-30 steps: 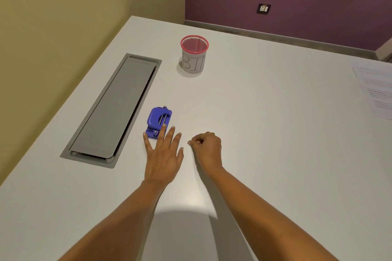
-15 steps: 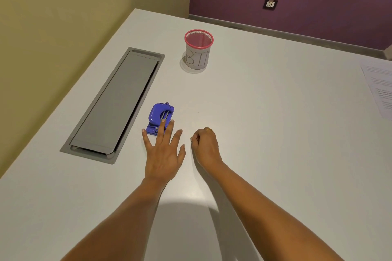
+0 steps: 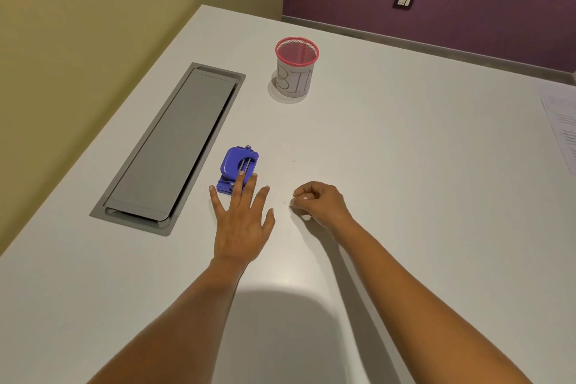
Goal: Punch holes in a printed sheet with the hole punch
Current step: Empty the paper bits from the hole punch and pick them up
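A small blue hole punch (image 3: 236, 165) lies on the white table (image 3: 389, 165), just right of a grey hatch. My left hand (image 3: 241, 221) lies flat with its fingers spread, and the tips of two fingers rest on the punch's near end. To its right, my right hand (image 3: 321, 203) sits on the table with its fingers curled shut and nothing visible in them. The printed sheet (image 3: 562, 128) lies at the far right edge of the view, partly cut off.
A long grey cable hatch (image 3: 174, 146) is set into the table on the left. A red-rimmed mesh cup marked BIN (image 3: 296, 67) stands behind the punch. Yellow and purple walls close off the table's left and far sides.
My left fingertips have slid a little further onto the punch. My right hand has shifted slightly to the right. The camera has tilted, which moves the whole scene in view.
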Demonstrator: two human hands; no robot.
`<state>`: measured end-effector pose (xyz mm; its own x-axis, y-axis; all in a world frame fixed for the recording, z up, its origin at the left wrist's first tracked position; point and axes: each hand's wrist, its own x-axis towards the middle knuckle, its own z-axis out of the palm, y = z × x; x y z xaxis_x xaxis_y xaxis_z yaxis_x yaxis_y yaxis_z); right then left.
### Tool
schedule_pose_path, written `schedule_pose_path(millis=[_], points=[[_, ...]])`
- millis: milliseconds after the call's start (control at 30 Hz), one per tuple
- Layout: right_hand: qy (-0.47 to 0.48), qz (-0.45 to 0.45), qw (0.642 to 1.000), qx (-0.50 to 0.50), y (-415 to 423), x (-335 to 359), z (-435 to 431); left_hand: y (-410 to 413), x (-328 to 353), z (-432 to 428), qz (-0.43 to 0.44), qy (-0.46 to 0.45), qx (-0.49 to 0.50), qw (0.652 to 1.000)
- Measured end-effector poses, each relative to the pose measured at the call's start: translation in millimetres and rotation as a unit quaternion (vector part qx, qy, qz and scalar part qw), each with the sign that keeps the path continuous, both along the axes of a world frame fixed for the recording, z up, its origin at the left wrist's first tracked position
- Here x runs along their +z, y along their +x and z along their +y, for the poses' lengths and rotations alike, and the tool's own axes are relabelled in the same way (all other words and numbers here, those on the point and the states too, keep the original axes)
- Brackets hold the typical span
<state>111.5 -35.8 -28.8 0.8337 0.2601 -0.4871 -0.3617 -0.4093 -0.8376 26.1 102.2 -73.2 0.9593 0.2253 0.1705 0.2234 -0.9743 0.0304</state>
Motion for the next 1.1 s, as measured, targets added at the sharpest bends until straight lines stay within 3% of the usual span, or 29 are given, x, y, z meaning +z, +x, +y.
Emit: schedule_pose_path(millis=[267,467,900,967,1100], points=[[-0.105,-0.118,0.987,0.041,-7.5,-4.8,19.7,-0.3,-0.6,-0.2,-0.015,-0.003,-0.003,1.0],[-0.223,-0.189,0.947,0.136,-5.0,-0.7,32.9,-0.4,-0.4,-0.2,-0.023,0.001,-0.002,1.0],[-0.303,-0.203,0.9,0.239,-9.7,-2.2,42.3,-0.2,0.9,-0.5,-0.009,-0.011,0.001,1.0],[-0.293,-0.195,0.905,0.237,-9.1,-1.5,41.2,-0.3,1.3,-0.9,-0.008,-0.014,0.001,1.0],[-0.192,-0.11,0.965,0.139,2.1,5.2,31.7,-0.9,1.9,-0.3,0.003,-0.016,0.003,1.0]])
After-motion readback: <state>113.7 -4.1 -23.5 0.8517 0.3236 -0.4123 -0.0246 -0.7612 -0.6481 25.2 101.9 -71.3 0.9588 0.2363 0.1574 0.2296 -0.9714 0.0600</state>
